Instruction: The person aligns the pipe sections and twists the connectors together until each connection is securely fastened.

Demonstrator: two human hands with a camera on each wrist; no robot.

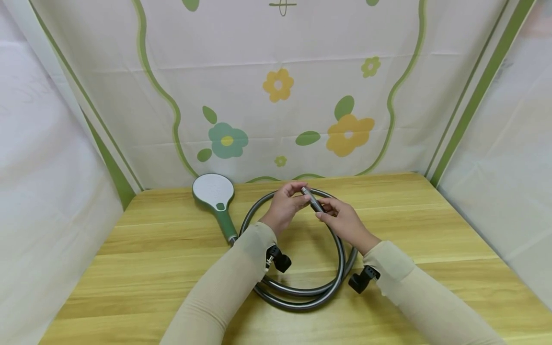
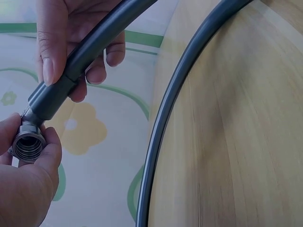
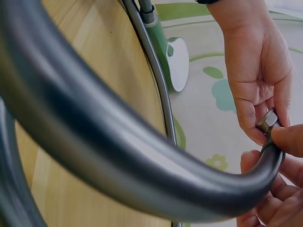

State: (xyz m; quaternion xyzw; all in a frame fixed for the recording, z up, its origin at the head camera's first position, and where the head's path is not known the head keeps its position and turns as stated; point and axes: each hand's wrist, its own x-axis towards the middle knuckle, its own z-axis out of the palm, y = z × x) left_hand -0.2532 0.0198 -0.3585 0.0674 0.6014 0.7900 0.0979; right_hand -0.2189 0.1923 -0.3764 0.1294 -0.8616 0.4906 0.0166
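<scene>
My left hand (image 1: 284,203) pinches the metal nut (image 2: 29,128) at the free end of a dark grey shower hose (image 1: 297,308), with fingers on either side of it. The nut's threaded mouth shows in the left wrist view. Just behind it, my right hand (image 1: 342,220) grips the hose by the dark sleeve (image 2: 49,99), thumb on one side and fingers on the other. This end is lifted off the table, and the rest lies in loops below. A green shower head (image 1: 213,190) with a white face lies at the left, its handle meeting the hose's other end.
The wooden table (image 1: 431,287) runs back to a flowered cloth wall (image 1: 319,86). White cloth (image 1: 51,124) hangs on the left side and more on the right. A black camera mount (image 1: 280,261) sits at my left wrist, another (image 1: 362,280) at my right.
</scene>
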